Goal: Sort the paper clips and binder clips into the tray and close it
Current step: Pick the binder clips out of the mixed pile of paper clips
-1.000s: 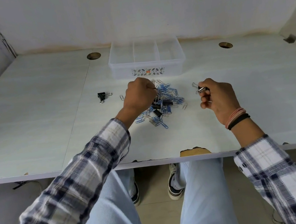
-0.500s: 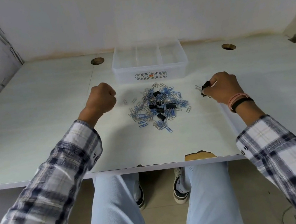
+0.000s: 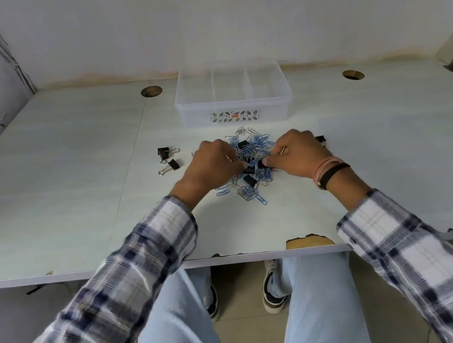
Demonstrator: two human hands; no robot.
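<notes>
Clip pile (image 3: 251, 164) on tabletop (image 3: 74, 195) before empty tray (image 3: 233, 102) | left hand (image 3: 212, 164), right hand (image 3: 296, 154) curled in pile, contents unclear | clips light, tangle-prone; pinch binder clip (image 3: 249, 170) bodies

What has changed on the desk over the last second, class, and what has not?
Both hands have come back to the clip pile: the left hand from the left, the right hand from the right. Two binder clips now lie left of the pile, where one lay a second ago; another lies beyond the right hand. The tray stays open, nothing visible inside.
</notes>
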